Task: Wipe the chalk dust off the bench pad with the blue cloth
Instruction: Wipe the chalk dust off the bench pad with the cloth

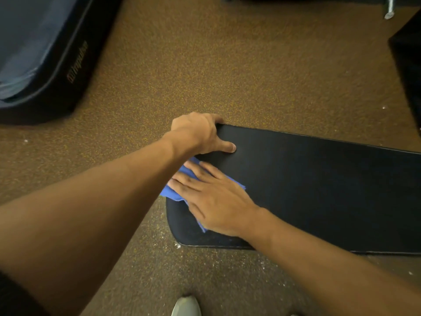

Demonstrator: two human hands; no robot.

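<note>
A long black bench pad [319, 190] runs from the centre to the right edge of the view. My left hand [200, 133] grips its far left corner, fingers curled over the edge and thumb lying on top. My right hand [214, 199] lies flat, fingers spread, pressing the blue cloth [170, 192] onto the pad's left end. Most of the cloth is hidden under the palm; it sticks out past the pad's left edge. No white dust shows on the pad's dark surface.
Brown speckled rubber floor [205, 65] surrounds the bench, with white chalk specks [177, 246] below the pad's near corner. A dark blue crash mat [45, 53] lies at the top left. Dark equipment [407, 76] stands at the right edge. A grey shoe tip [185, 306] shows at the bottom.
</note>
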